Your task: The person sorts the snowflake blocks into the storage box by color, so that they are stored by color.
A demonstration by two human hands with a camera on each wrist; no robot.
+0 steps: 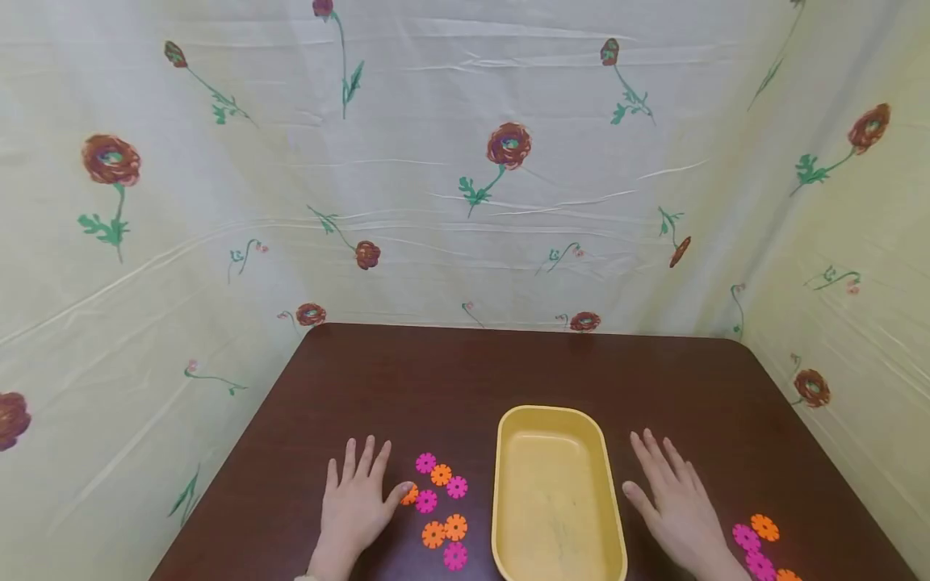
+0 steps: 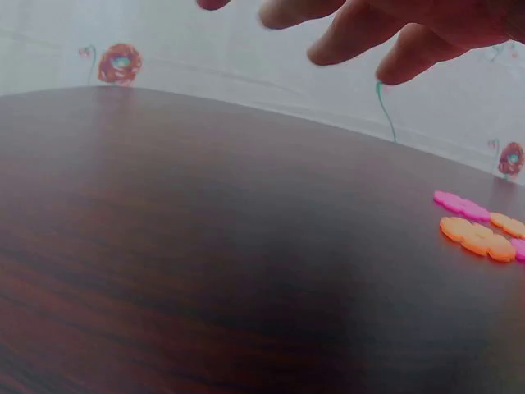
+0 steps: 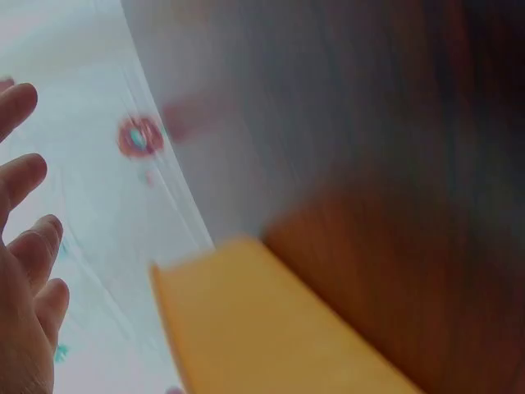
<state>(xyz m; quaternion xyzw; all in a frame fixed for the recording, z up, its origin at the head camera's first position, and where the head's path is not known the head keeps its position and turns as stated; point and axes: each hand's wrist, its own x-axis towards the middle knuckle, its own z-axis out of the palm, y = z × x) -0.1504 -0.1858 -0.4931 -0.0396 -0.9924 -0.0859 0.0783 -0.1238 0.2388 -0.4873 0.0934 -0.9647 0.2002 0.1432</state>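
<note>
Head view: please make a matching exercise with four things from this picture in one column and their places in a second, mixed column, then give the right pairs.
Things:
1. tray
2. left hand
3. right hand
4. discs

Places:
A. flat on the table, right of the tray
B. scattered between the left hand and the tray
C. middle of the table's near part, empty
D. flat on the table, thumb against an orange disc

Pairs: 1-C, 2-D, 3-A, 4-B
</note>
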